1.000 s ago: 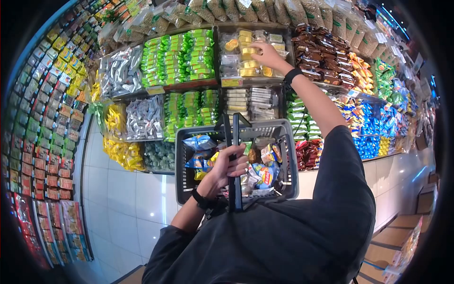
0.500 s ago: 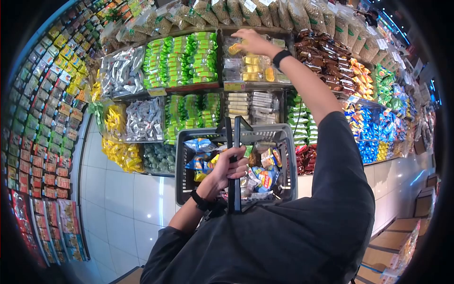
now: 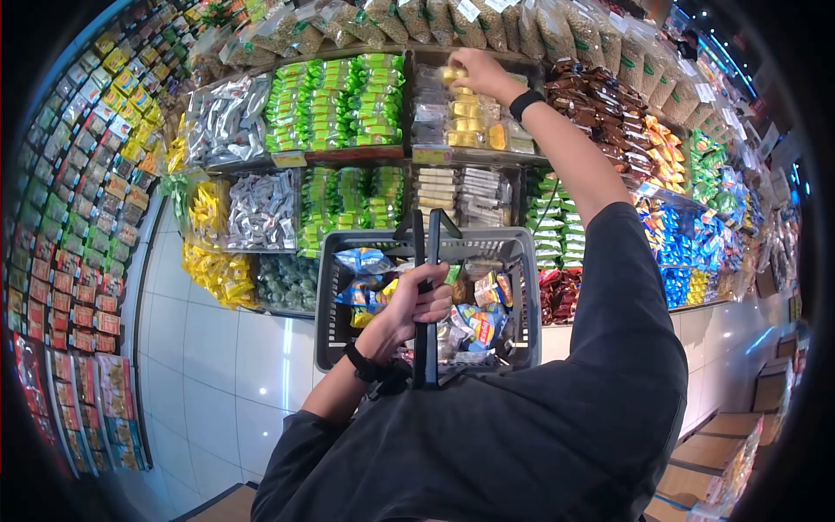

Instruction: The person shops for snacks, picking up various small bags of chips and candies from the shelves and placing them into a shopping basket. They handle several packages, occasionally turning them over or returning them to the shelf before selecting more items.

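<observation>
My left hand (image 3: 419,300) is wrapped round the black handles (image 3: 426,348) of a grey shopping basket (image 3: 322,300). Inside the basket lie mixed packaged snacks, among them a blue packet (image 3: 478,324) and another blue one (image 3: 364,260). At the far end of my reach, my right hand (image 3: 483,74) is over a bin of gold and clear-wrapped snacks, its fingers bent around a gold-wrapped packet (image 3: 452,76). Part of that packet is hidden by the fingers. More gold packets (image 3: 465,123) lie in columns just below the hand.
Bright green packets (image 3: 335,104) fill the bin to the left, brown packets (image 3: 600,109) the one to the right. Bags of beans or nuts (image 3: 383,24) line the back edge. A shelf of packaged goods (image 3: 78,235) stands at the left, beside the tiled floor (image 3: 209,348).
My right hand has shifted slightly right, over the gold column, and its fingers are more bent. The view has moved a little; my left hand keeps its grip on the handles.
</observation>
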Available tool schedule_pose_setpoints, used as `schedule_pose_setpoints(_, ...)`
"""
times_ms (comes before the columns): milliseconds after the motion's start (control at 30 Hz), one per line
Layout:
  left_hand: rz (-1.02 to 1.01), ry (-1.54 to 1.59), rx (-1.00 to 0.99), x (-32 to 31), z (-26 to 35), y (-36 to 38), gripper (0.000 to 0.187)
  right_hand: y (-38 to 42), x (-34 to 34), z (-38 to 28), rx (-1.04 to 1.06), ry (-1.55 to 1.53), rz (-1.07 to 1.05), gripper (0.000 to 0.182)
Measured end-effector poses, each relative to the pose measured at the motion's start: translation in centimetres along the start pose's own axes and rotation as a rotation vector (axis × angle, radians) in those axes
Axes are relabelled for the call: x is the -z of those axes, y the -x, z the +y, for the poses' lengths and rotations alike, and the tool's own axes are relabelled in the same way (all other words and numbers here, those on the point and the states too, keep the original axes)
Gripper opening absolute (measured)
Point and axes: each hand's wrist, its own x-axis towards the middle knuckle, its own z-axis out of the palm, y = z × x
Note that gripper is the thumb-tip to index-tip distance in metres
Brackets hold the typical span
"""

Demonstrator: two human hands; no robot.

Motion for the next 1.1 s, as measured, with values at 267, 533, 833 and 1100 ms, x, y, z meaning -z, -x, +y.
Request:
schedule_pose_setpoints(267,0.0,0.013,-0.023,-0.3,0.0,0.3,0.029,3.1,-0.7,2.4,-0.196,-0.228,-0.222,0.036)
schedule_pose_setpoints(533,0.026,-0.022,-0.028,-0.5,-0.1,0.3,0.025,3.3,-1.5,2.5,-0.12,-0.001,-0.282,0.037)
schedule_pose_setpoints(833,0.019,-0.009,-0.021,-0.4,-0.3,0.2,0.027,6.9,3.9,-0.7,-0.84,0.072,-0.463,0.042)
schedule_pose_setpoints(1100,-0.019,-0.039,-0.049,0.0,-0.3,0.1,0.031,11.5,-1.9,-2.5,-0.807,0.126,-0.221,0.058)
